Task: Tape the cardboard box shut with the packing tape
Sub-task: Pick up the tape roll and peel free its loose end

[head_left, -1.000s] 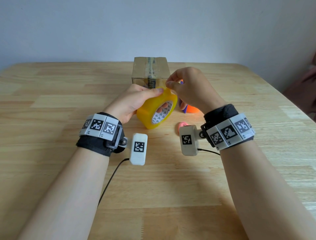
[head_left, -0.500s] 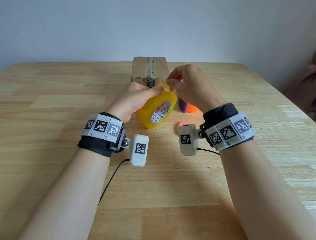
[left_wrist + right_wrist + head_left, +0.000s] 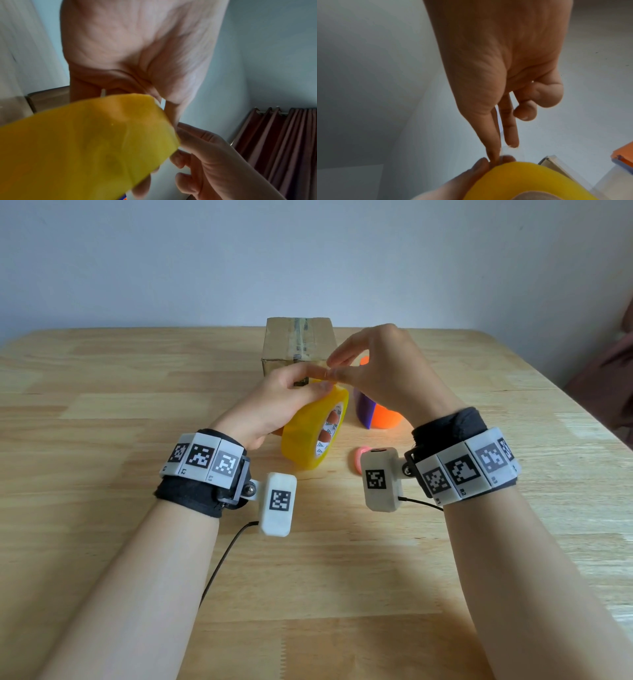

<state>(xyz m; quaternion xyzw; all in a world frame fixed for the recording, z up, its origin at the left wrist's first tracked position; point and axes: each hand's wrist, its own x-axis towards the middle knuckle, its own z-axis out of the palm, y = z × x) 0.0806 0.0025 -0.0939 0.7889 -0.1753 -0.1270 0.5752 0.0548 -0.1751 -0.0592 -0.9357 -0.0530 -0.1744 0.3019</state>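
Note:
A brown cardboard box with a strip of clear tape along its top stands at the far middle of the table. In front of it my left hand grips a yellow roll of packing tape on edge, thumb on the rim and fingers through the core. My right hand is at the top of the roll; its thumb tip touches the rim beside my left thumb, and its index finger is straight and lifted just above. The right wrist view shows that thumb on the roll. I cannot tell if a loose tape end is lifted.
An orange and purple object stands right of the roll, partly behind my right hand. A small pink thing lies near my right wrist camera. The wooden table spreads wide on both sides. Dark red curtains hang at the right.
My right index finger has straightened and lifted off the roll's rim, where it was bent in a pinch with the thumb. My left hand keeps hold of the roll.

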